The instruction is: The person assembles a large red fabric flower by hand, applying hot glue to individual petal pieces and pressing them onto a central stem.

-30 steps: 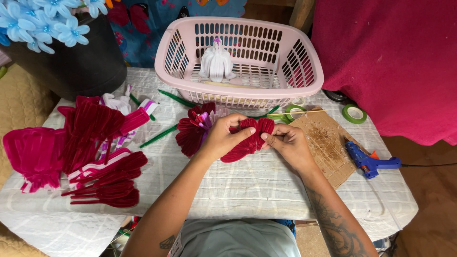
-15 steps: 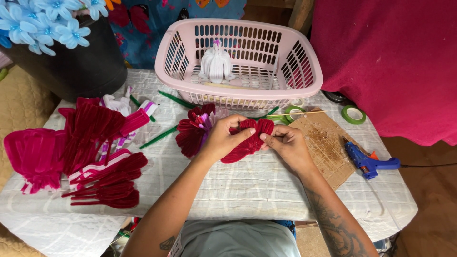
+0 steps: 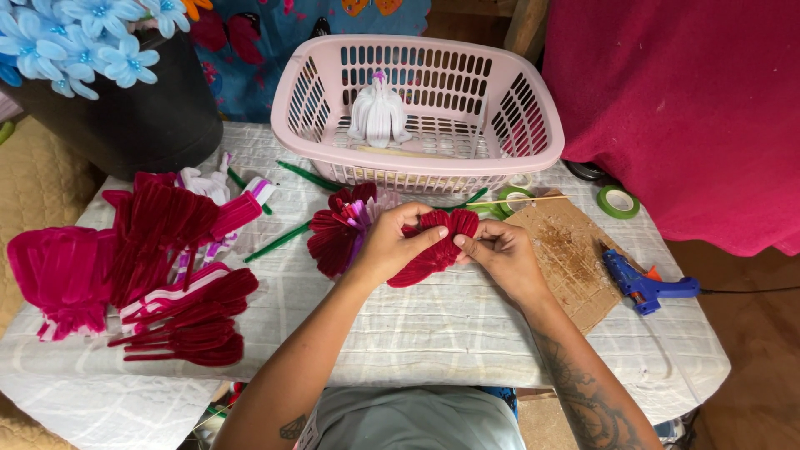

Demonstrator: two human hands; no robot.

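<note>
Head view, hands: left hand [image 3: 392, 246] and right hand [image 3: 500, 250] meet over the middle of the tabletop [image 3: 433, 333], both working 1 dark red pipe-cleaner petal [image 3: 435, 247].
Left grip: thumb on top, fingers under, closed on the petal's left lobe.
Right grip: fingertips pinched tight on the petal's right edge, near its narrow end.
Petal position: held just above the cloth, touching a half-built red flower [image 3: 337, 232] lying at its left.
Done, by the look of it: a stack of finished red petals [image 3: 179, 321] at the left, more in a bright pink bundle [image 3: 58, 279]; 1 white flower [image 3: 379, 112] stands in the pink basket [image 3: 533, 158].
Left, as I judge: the flower has only part of its petals; green stems [image 3: 279, 242] lie loose and unattached.
Tools idle: blue glue gun [image 3: 646, 287] rests beside the cardboard sheet [image 3: 567, 250], well apart from the hands; green tape roll [image 3: 618, 201] at the far right.
Background: black pot [image 3: 125, 117] with blue flowers [image 3: 83, 37].
</note>
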